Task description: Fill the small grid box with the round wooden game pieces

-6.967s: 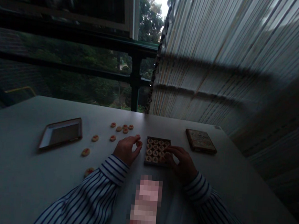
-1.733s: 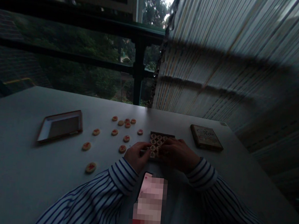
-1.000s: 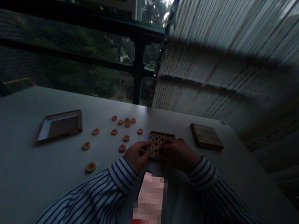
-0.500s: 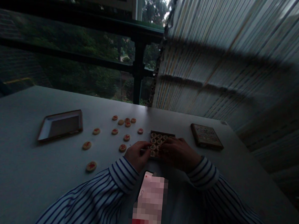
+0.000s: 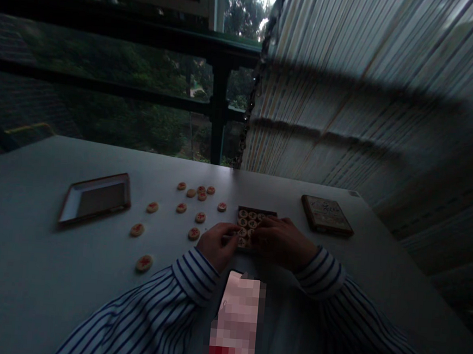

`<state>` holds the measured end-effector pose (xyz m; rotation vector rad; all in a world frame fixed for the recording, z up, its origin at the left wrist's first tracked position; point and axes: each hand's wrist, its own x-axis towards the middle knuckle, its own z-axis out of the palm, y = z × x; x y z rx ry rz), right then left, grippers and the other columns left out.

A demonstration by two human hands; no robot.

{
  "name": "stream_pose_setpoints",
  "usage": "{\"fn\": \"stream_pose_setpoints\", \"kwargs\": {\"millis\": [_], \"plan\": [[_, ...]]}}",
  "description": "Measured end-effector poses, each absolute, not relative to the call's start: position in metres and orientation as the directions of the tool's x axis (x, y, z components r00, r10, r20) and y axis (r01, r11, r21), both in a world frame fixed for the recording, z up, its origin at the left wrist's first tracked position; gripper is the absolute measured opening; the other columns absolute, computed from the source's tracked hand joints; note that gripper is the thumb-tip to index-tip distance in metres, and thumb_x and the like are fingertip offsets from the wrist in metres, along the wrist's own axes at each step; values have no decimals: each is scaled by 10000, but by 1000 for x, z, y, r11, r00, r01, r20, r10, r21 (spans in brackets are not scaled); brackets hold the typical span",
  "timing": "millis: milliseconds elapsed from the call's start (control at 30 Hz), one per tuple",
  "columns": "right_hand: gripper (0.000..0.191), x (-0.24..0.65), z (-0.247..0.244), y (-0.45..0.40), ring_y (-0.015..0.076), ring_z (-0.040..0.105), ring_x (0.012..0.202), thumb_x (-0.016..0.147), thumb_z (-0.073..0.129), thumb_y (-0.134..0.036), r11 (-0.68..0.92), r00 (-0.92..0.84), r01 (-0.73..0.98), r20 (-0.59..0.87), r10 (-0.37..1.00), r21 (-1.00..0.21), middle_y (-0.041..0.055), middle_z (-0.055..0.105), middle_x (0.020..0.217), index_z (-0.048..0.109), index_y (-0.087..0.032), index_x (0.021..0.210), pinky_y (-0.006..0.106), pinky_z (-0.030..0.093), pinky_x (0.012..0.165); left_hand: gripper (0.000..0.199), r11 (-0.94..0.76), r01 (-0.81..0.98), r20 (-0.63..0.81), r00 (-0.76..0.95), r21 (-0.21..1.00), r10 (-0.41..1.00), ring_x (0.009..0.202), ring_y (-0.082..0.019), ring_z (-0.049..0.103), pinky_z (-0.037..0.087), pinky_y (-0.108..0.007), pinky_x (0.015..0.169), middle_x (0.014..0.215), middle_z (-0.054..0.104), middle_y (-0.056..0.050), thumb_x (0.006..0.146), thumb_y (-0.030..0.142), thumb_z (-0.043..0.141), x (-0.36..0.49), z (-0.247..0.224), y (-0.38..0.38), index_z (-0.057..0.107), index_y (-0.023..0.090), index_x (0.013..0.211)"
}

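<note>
A small shallow box [image 5: 276, 212] holds rows of round xiangqi pieces [image 5: 243, 222] with dark characters. At its left edge is my left hand [image 5: 218, 246], thumb and forefinger closed against the side wall. My right hand [image 5: 284, 242] covers the box's right part, its fingers bent down onto the pieces. Whatever lies under those fingertips is hidden. To the left, several loose pieces with red characters are scattered, the closest being a red piece [image 5: 194, 233] just beside my left hand. One piece [image 5: 191, 193] farther back shows a plain face.
An open tray-like lid [image 5: 127, 191] lies on the white table [image 5: 89, 274] at the left. A flat printed box [image 5: 327, 214] rests at the right. Between my forearms is a phone [image 5: 235, 299], partly blurred out. Behind stand a dark railing [image 5: 220, 99] and a striped curtain [image 5: 307, 111].
</note>
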<state>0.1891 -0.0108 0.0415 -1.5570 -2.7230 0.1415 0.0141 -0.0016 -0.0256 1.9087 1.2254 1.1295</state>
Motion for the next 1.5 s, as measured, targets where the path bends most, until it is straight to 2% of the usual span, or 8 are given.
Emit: {"fn": "stream_pose_setpoints", "kwargs": {"millis": [567,767,900,1000,1167,1300,1400,1500], "plan": [[230,190,49,-13,190,501,905,792,490,-356,497,-499,863,-6,866,-88,62,574,950,585,-228,957,317,291,739,190,-407,383,363,185,829,913,760,-150,615,537,-254,635,866,636,-64,732,222,494,14,-23,-2,599,153,875],[207,189,53,-11,172,513,873,826,439,-311,436,-423,895,131,896,-93,61,603,905,581,-199,926,299,301,740,207,-415,384,414,90,825,906,770,-151,614,532,-259,652,869,641,-61,740,233,484,10,-9,-3,614,146,875],[196,186,55,-13,163,530,832,830,431,-281,401,-376,912,209,902,-88,58,612,838,595,-191,891,284,311,710,235,-347,339,372,-11,875,928,803,-164,615,522,-268,684,900,652,-66,740,278,504,1,6,0,622,142,892],[193,185,57,-15,158,535,805,832,431,-277,411,-373,905,262,890,-109,52,620,829,595,-192,887,279,319,692,244,-288,324,340,-119,901,933,759,-165,624,516,-270,679,845,667,-53,716,308,536,-10,16,6,635,147,870],[164,184,58,-17,151,538,782,818,456,-259,441,-383,888,319,867,-130,51,622,809,594,-186,870,275,337,687,298,-267,338,320,-111,903,941,810,-184,619,515,-281,681,880,662,-73,704,335,546,-32,24,14,613,124,905],[175,183,59,-18,146,539,781,820,454,-253,464,-392,872,347,852,-155,58,619,809,593,-179,896,271,355,696,325,-257,489,320,-46,834,946,746,-179,627,519,-296,664,880,657,-68,710,344,529,-49,22,14,598,134,948],[182,181,59,-17,148,539,785,820,458,-266,476,-393,863,368,843,-170,58,619,817,592,-179,905,272,365,704,320,-322,674,413,28,665,910,769,-193,618,505,-336,707,909,645,-80,718,330,505,-58,16,14,593,138,959],[174,178,62,-16,152,540,780,815,468,-269,483,-394,859,380,837,-172,55,621,821,593,-182,900,276,372,706,300,-369,782,415,157,503,896,842,-218,602,476,-365,772,945,638,-99,723,292,486,-65,10,16,598,134,952]]}}
